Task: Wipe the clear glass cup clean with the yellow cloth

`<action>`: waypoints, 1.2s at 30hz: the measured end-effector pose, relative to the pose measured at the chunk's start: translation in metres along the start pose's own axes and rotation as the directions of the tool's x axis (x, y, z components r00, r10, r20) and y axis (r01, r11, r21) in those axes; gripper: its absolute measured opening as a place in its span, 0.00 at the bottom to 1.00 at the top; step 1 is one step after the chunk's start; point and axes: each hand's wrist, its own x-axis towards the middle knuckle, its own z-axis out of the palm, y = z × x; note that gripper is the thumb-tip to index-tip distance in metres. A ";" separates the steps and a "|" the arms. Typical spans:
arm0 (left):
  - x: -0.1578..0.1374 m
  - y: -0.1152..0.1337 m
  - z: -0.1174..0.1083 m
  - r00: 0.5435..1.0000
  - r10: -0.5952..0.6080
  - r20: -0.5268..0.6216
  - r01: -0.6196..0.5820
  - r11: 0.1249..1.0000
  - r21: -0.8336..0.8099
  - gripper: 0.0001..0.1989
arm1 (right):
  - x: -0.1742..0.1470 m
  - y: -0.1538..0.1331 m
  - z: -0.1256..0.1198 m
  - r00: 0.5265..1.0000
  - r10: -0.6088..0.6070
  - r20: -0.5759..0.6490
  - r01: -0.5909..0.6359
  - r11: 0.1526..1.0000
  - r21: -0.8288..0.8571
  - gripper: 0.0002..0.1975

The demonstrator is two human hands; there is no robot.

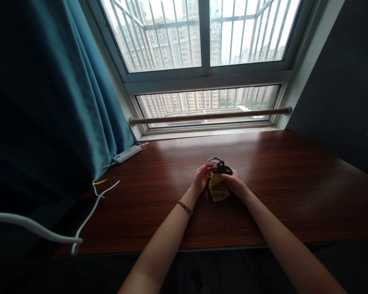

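Between my hands, just above the table, is a small yellow cloth item with black edging, perhaps a pouch. My right hand grips its black upper edge, thumb on the near side and fingers behind. A thin, dark, shiny loop stands up from the top, along with a short black strap-like part; their exact kind is too small to make out. My left hand is at the left side, its fingers curled at the loop. A beaded bracelet circles my left wrist.
The reddish-brown wooden table reaches to the window sill. A white power strip lies at the back left by a blue curtain, with white cables near the left edge. A metal rail crosses the window.
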 end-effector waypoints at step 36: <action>-0.004 -0.001 0.012 0.990 0.009 -0.139 -0.020 0.996 -0.081 0.16 | 0.011 0.015 -0.014 0.996 0.002 -0.091 -0.017 0.986 -0.164 0.16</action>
